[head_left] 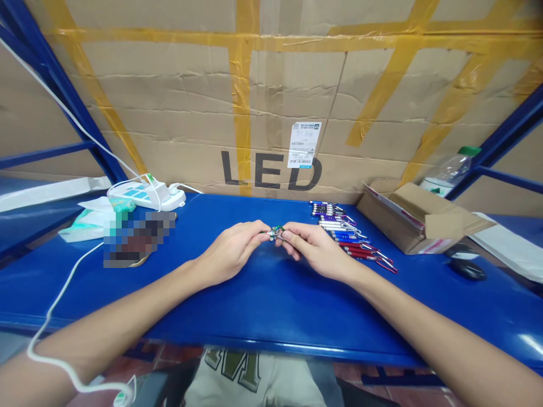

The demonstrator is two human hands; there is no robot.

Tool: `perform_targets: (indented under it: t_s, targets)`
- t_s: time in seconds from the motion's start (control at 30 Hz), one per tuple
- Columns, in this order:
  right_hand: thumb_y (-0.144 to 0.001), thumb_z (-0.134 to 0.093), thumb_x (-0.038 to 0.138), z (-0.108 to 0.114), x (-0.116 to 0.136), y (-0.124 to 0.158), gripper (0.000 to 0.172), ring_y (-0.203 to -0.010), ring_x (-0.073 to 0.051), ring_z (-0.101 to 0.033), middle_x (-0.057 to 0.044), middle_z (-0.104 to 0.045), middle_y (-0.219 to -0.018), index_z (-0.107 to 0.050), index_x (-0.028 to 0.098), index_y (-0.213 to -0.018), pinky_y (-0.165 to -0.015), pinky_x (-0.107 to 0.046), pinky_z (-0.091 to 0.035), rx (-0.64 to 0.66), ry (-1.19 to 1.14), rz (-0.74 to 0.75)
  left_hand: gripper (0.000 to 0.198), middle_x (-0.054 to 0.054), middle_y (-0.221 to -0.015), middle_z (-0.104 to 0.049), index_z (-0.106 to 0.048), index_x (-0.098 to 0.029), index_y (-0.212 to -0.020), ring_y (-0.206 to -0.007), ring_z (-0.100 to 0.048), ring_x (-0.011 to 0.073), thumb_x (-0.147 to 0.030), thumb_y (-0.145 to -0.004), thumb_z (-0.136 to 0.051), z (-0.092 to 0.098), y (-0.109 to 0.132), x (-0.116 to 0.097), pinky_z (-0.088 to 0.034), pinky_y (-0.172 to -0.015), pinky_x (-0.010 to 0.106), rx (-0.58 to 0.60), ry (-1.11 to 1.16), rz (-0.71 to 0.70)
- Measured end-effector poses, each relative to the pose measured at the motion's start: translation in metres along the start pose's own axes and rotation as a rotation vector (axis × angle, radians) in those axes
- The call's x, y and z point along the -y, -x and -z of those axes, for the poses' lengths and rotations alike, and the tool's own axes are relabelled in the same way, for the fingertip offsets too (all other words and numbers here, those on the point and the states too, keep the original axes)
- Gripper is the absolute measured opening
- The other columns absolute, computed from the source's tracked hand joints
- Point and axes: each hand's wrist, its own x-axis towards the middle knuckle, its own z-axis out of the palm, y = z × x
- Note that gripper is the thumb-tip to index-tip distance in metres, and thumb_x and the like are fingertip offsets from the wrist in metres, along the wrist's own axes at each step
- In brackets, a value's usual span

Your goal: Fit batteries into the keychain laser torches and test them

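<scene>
My left hand and my right hand meet at the middle of the blue table. Together they pinch a small keychain flashlight with a green clip, held just above the tabletop. Both hands have their fingers closed on it. To the right of my right hand lies a row of several more keychain flashlights, purple, blue and red, side by side with their clips pointing right.
An open cardboard box sits at the right, a plastic bottle behind it and a black mouse beside it. A white power strip and its cable lie at the left. A cardboard wall marked LED closes the back.
</scene>
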Motion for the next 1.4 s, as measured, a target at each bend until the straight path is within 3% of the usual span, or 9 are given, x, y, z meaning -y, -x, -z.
perform_targets:
  t_s: [0.47,0.67,1.1,1.4]
  targets:
    - [-0.105,-0.061,0.063,-0.008,0.003,0.005,0.048,-0.059,-0.011,-0.038,0.005,-0.048,-0.07,-0.057,0.021,-0.083,-0.053,-0.026,-0.032,0.068,-0.182,-0.058,0.039,0.006,-0.109,-0.076,-0.066,-0.021,-0.117,-0.1,-0.07,0.02,-0.043,-0.119,-0.034,0.002,0.001,0.0,-0.049,-0.092,0.032,0.009,-0.062,-0.133]
    - [-0.107,-0.061,0.059,-0.01,0.002,0.005,0.044,-0.056,-0.01,-0.035,0.006,-0.044,-0.066,-0.059,0.02,-0.087,-0.053,-0.025,-0.03,0.092,-0.305,-0.056,0.039,0.006,-0.109,-0.076,-0.066,-0.02,-0.119,-0.1,-0.07,0.02,-0.043,-0.119,-0.035,0.002,0.002,0.001,-0.05,-0.092,0.032,-0.016,-0.057,-0.15]
    - [-0.108,-0.054,0.065,-0.013,0.012,0.007,0.052,-0.06,-0.012,-0.037,0.004,-0.045,-0.068,-0.055,0.021,-0.08,-0.055,-0.028,-0.032,0.068,-0.094,0.006,0.043,0.006,-0.111,-0.076,-0.066,-0.021,-0.119,-0.104,-0.07,0.0199,-0.048,-0.118,-0.033,0.002,0.003,-0.002,-0.051,-0.096,0.032,-0.004,0.024,-0.126]
    - [-0.107,-0.052,0.068,-0.004,0.011,0.007,0.054,-0.059,-0.011,-0.032,0.006,-0.039,-0.069,-0.055,0.02,-0.081,-0.055,-0.027,-0.027,0.213,-0.104,-0.072,0.039,0.005,-0.11,-0.075,-0.068,-0.022,-0.12,-0.102,-0.071,0.0193,-0.045,-0.118,-0.036,0.004,0.001,0.004,-0.051,-0.094,0.03,-0.02,-0.011,-0.058]
